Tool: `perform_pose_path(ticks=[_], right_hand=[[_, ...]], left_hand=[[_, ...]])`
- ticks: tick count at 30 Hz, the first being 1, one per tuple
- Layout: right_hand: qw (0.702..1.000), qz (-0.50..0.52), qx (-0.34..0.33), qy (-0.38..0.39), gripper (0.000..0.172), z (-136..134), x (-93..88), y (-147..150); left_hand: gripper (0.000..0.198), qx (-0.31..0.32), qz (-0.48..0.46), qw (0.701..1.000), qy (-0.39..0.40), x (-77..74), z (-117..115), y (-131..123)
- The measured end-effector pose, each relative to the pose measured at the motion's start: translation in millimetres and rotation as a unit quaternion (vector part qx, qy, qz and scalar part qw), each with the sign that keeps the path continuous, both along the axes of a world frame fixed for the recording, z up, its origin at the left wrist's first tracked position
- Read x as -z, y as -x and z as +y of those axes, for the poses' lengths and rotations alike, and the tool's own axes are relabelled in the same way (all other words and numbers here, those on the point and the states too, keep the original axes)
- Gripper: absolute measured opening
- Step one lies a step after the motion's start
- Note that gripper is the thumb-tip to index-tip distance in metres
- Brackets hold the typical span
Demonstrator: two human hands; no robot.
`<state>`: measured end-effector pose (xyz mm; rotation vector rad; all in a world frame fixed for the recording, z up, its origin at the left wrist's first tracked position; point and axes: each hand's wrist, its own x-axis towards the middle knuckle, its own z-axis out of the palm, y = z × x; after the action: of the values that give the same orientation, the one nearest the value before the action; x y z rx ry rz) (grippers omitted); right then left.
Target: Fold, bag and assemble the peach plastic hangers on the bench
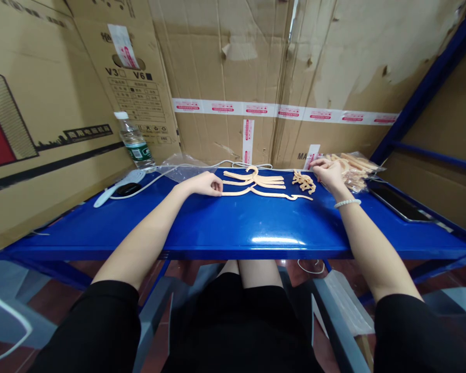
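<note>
Several pale peach plastic hanger pieces (256, 184) lie in a flat bundle on the blue metal shelf (233, 228). My left hand (205, 184) rests in a loose fist at the bundle's left end, touching the tip of the lowest piece. A small heap of peach clips (304, 181) lies to the right of the bundle. My right hand (328, 173) is curled, its fingers on the clear bag of more peach pieces (355, 168); what it pinches is hidden. A white bead bracelet (347, 203) circles that wrist.
A water bottle (135, 142) stands at the back left, beside a white device with a cable (116, 189) and a crumpled clear bag (182, 166). A dark phone (398, 201) lies at the right. Cardboard boxes (225, 77) wall in the back and left.
</note>
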<state>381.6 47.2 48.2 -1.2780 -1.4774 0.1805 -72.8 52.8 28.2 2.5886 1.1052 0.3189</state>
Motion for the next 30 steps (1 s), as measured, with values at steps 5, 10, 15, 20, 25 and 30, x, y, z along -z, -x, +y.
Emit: perform_pose_path(ticks=[5, 10, 15, 20, 25, 30], right_hand=[[0.999, -0.039, -0.022, 0.015, 0.018, -5.6, -2.4, 2.3], [0.999, -0.031, -0.036, 0.010, 0.017, -3.2, -0.1, 3.8], [0.999, -0.004, 0.010, -0.030, 0.013, 1.3, 6.3, 4.2], [0.998, -0.064, 0.021, 0.001, 0.005, 8.5, 10.2, -2.3], [0.984, -0.168, 0.048, 0.044, 0.024, 14.9, 17.8, -6.7], [0.954, -0.290, 0.036, 0.067, 0.029, 13.8, 22.1, -8.9]], left_hand=[[0.018, -0.019, -0.005, 0.997, -0.069, 0.0, 2.1, 1.2], [0.023, -0.071, -0.088, 0.973, -0.200, 16.6, 11.3, -5.6], [0.026, -0.059, -0.138, 0.958, -0.244, 34.5, 17.1, -19.6], [0.036, -0.057, -0.133, 0.969, -0.201, 40.6, 18.2, -28.4], [0.036, -0.076, -0.112, 0.976, -0.170, 41.9, 18.9, -28.3], [0.033, -0.072, -0.102, 0.980, -0.158, 40.4, 16.6, -28.4]])
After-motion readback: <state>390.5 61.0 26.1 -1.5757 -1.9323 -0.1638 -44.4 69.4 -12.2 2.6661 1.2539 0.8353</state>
